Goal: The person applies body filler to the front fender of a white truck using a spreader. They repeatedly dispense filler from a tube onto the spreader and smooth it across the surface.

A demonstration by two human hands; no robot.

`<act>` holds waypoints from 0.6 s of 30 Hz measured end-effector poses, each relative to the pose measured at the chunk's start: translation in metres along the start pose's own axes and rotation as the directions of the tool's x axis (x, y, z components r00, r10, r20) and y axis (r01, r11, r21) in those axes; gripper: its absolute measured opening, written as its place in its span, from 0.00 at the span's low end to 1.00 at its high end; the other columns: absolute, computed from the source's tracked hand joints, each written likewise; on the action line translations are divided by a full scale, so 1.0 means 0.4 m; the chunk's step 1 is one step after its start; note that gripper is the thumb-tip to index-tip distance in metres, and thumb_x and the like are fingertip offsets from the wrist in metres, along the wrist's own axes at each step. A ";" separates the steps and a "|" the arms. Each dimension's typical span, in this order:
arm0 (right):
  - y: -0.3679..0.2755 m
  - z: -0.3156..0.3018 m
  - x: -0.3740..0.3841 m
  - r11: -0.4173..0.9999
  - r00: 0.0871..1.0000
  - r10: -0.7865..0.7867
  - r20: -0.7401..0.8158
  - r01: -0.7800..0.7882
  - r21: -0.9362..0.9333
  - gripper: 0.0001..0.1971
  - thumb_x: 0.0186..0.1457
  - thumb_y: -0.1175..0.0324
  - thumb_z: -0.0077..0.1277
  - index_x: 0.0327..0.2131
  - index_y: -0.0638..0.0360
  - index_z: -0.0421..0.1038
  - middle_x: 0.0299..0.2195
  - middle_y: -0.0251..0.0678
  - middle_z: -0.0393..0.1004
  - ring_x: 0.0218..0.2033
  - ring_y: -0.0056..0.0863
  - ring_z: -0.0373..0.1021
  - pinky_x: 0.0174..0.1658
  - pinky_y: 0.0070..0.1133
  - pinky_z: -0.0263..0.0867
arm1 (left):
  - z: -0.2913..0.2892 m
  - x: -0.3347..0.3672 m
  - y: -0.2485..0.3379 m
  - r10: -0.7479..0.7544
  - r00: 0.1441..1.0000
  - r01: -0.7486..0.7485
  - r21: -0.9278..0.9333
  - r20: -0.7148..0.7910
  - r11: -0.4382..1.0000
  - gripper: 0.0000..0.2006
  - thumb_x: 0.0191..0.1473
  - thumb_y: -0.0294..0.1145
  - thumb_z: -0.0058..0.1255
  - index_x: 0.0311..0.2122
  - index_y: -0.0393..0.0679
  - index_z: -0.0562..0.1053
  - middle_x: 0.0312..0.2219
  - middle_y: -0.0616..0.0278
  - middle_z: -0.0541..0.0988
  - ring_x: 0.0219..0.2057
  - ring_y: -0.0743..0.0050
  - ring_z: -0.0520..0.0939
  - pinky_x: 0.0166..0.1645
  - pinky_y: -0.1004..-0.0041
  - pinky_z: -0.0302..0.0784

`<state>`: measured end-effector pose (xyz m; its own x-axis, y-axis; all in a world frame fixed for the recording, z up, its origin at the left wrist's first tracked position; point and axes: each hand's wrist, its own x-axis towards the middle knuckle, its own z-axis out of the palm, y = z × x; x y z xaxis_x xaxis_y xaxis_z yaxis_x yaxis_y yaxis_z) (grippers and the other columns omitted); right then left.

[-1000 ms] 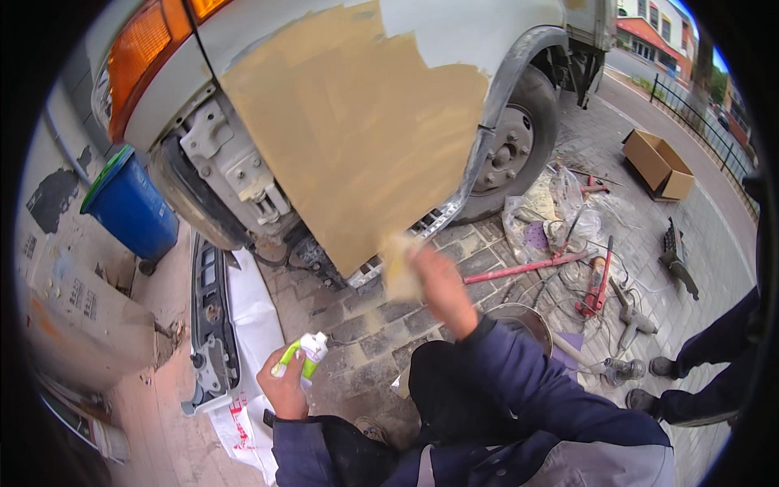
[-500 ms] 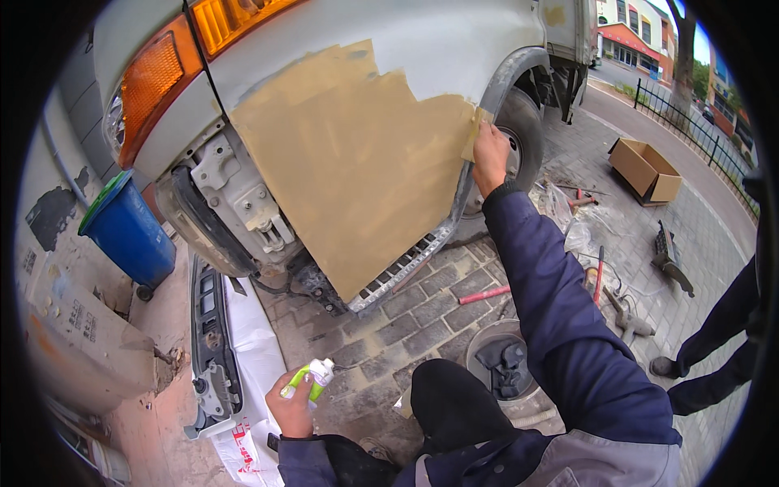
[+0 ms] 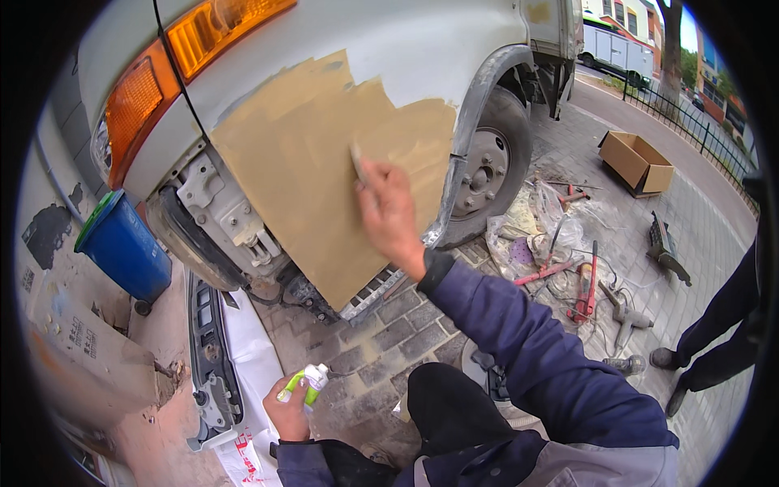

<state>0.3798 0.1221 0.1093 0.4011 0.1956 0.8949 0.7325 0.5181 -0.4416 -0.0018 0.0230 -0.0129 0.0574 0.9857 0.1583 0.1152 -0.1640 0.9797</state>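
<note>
A broad patch of tan body filler [image 3: 300, 178] covers the pale truck panel [image 3: 341, 32] in front of me. My right hand [image 3: 392, 213] is closed on a thin putty spreader [image 3: 358, 161], seen nearly edge-on over the middle of the patch; whether its edge touches the filler I cannot tell. Low on the left, away from the panel, my left hand [image 3: 289, 408] grips a green and white squeeze tube [image 3: 307, 383] with its white end pointing up and right.
A wheel [image 3: 485, 166] stands right of the panel. Tools and plastic film [image 3: 560, 219] litter the paving, near an open cardboard box [image 3: 636, 165]. A bucket [image 3: 480, 375] sits by my knee, a detached bumper [image 3: 213, 357] at left, a blue bin [image 3: 130, 243] behind. Someone's legs [image 3: 718, 325] stand at right.
My right hand has moved left with the spreader, from the panel's right edge by the wheel arch to the middle of the filler. The left hand still holds the tube in nearly the same place.
</note>
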 end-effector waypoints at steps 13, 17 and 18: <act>0.332 -0.196 0.317 0.840 0.801 0.540 -0.257 -0.497 0.217 0.19 0.75 0.62 0.49 0.40 0.72 0.80 0.25 0.38 0.78 0.28 0.22 0.68 0.35 0.31 0.67 | -0.011 -0.022 0.010 0.016 1.000 -0.015 0.103 -0.007 0.995 0.11 0.59 0.24 0.68 0.44 0.29 0.86 0.37 0.57 0.89 0.38 0.75 0.85 0.48 0.72 0.81; 0.324 -0.137 0.315 0.847 0.826 0.531 -0.189 -0.525 0.083 0.16 0.72 0.64 0.54 0.46 0.70 0.82 0.31 0.43 0.79 0.33 0.28 0.71 0.40 0.33 0.68 | -0.009 -0.023 0.014 0.030 0.999 -0.031 0.101 0.009 0.994 0.12 0.59 0.24 0.68 0.46 0.29 0.86 0.38 0.56 0.89 0.39 0.75 0.85 0.49 0.72 0.81; 0.303 -0.108 0.300 0.919 0.896 0.372 -0.244 -0.392 -0.040 0.15 0.71 0.64 0.55 0.48 0.69 0.81 0.35 0.45 0.78 0.37 0.32 0.71 0.43 0.34 0.68 | -0.007 -0.022 0.013 0.031 0.999 -0.032 0.094 0.011 0.995 0.12 0.60 0.24 0.67 0.46 0.29 0.86 0.38 0.56 0.89 0.39 0.75 0.85 0.50 0.72 0.81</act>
<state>0.5404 0.1722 0.1604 0.7657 0.1650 0.6217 0.5376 0.3665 -0.7594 -0.0046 0.0137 -0.0088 0.0716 0.9797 0.1875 0.2065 -0.1985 0.9581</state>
